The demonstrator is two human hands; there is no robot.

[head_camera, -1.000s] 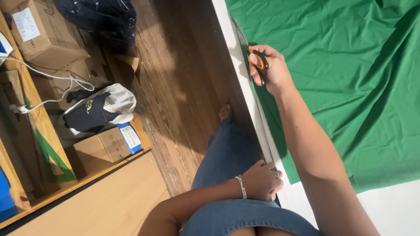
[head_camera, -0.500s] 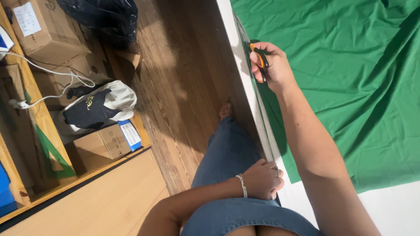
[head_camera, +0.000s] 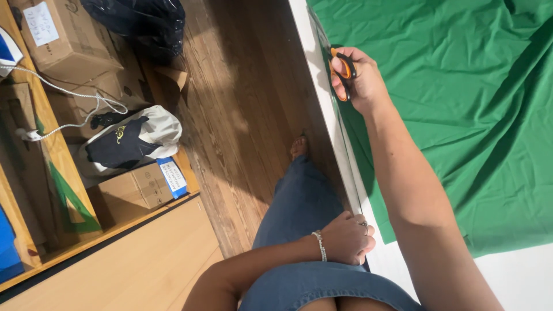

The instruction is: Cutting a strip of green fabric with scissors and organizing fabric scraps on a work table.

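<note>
While left hand (head_camera: 348, 237) rests, right hand (head_camera: 358, 80) grips scissors (head_camera: 344, 68).

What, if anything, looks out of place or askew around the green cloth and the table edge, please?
Nothing looks damaged or spilled. The green cloth lies creased on the white table, its edge overhanging where the right hand works the orange-handled scissors.

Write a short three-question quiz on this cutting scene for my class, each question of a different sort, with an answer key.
1. True or false: the right hand holds orange-handled scissors.
2. What colour is the fabric on the white table? A red, B green, C blue.
3. Where does the left hand rest?

Key: 1 true. 2 B. 3 At the near table edge, beside the strip hanging from the fabric.
</note>
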